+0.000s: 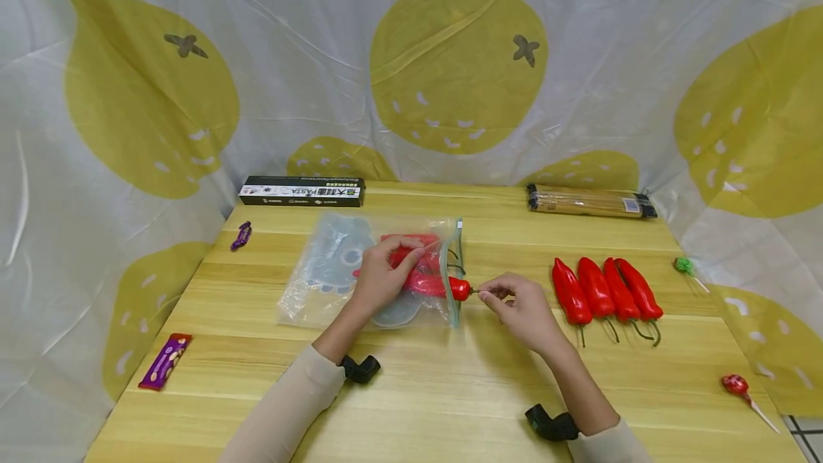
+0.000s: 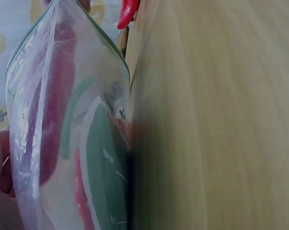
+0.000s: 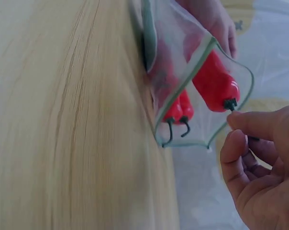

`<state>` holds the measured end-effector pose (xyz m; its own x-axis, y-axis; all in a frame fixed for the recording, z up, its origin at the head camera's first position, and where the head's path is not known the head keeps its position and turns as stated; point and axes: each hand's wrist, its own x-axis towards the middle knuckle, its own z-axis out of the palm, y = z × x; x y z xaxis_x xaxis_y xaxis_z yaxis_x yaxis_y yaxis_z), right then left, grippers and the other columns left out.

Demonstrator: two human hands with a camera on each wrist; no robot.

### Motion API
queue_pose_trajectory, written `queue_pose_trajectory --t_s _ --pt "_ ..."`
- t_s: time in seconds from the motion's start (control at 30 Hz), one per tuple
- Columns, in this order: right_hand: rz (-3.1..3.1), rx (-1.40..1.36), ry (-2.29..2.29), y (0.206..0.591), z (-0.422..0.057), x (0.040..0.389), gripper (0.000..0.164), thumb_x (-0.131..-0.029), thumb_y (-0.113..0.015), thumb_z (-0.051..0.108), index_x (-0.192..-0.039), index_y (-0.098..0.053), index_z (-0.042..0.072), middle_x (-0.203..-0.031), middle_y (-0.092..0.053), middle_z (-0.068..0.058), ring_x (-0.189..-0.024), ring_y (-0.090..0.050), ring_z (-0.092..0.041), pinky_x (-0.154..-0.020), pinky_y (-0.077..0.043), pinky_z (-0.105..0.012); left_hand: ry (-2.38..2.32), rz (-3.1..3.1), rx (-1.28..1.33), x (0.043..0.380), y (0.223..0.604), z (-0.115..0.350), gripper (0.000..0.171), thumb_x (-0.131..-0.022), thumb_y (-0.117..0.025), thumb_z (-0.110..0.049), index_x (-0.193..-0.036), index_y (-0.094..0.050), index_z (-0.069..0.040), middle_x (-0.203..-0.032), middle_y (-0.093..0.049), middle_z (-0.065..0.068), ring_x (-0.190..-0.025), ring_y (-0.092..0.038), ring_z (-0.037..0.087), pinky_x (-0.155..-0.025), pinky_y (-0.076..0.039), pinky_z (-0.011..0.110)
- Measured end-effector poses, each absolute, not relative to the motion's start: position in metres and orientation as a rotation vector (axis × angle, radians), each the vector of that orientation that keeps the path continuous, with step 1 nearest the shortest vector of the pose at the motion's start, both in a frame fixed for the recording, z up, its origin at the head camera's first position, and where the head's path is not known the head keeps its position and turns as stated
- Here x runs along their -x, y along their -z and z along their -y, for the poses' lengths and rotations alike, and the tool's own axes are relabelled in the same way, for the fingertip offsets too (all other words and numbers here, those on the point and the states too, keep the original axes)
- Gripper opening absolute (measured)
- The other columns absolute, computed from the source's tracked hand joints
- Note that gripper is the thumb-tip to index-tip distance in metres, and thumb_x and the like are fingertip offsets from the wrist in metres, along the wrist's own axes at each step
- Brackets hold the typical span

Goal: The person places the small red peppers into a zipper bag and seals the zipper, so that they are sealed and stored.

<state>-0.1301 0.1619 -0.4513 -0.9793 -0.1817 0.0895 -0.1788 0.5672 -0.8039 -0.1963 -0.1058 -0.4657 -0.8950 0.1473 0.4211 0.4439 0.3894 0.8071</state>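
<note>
A clear zip bag (image 1: pixel 302 306) with a printed cartoon figure lies on the table, its green-edged mouth facing right. My left hand (image 1: pixel 381 274) pinches the upper film of the bag near the mouth, and the mouth gapes in the right wrist view. My right hand (image 1: pixel 524 309) pinches the stem of a red pepper (image 3: pixel 216 86) between thumb and forefinger. Most of this pepper is inside the bag, with its stem end at the opening. Other red peppers (image 3: pixel 185 106) lie deeper in the bag, stems toward the mouth. Film partly blurs them.
Several red peppers (image 1: pixel 596 288) lie in a row at right. A pasta box (image 1: pixel 302 191) and a noodle pack (image 1: pixel 588 202) lie along the back. Purple candies (image 1: pixel 241 236), a purple bar (image 1: pixel 165 361) and lollipops (image 1: pixel 735 384) lie near the sides.
</note>
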Motion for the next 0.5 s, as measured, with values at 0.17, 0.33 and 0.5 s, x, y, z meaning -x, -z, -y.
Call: queue_pose_trajectory --t_s 0.17,0.33,0.5 --pt "-2.739 0.381 1.431 0.454 -0.146 0.140 0.011 -0.091 -0.069 0.022 -0.098 -0.074 0.015 -0.090 -0.067 0.005 -0.080 -0.059 -0.015 -0.067 -0.053 -0.026 1.438 2.395 0.520 0.194 0.463 0.103 0.016 -0.089 -0.069 -0.036 -0.098 -0.071 -0.023 -0.102 -0.073 -0.009 -0.107 -0.065 0.009 -0.096 -0.052 0.034" --pt "-2.673 0.400 1.474 0.461 -0.136 0.148 0.008 -0.091 -0.069 0.020 -0.097 -0.073 0.018 -0.091 -0.068 0.004 -0.080 -0.061 -0.014 -0.067 -0.054 -0.025 1.456 2.379 0.498 0.194 0.468 0.100 0.015 -0.090 -0.070 -0.035 -0.097 -0.072 -0.022 -0.101 -0.074 -0.008 -0.105 -0.066 0.009 -0.093 -0.053 0.037" --pt "-2.499 0.314 1.648 0.465 -0.135 0.148 0.015 -0.092 -0.068 0.015 -0.106 -0.070 0.010 -0.095 -0.068 -0.006 -0.083 -0.065 -0.022 -0.070 -0.058 -0.030 1.539 2.402 0.427 0.194 0.482 0.099 0.018 -0.090 -0.068 -0.040 -0.099 -0.071 -0.025 -0.101 -0.073 -0.009 -0.099 -0.066 0.009 -0.086 -0.054 0.033"
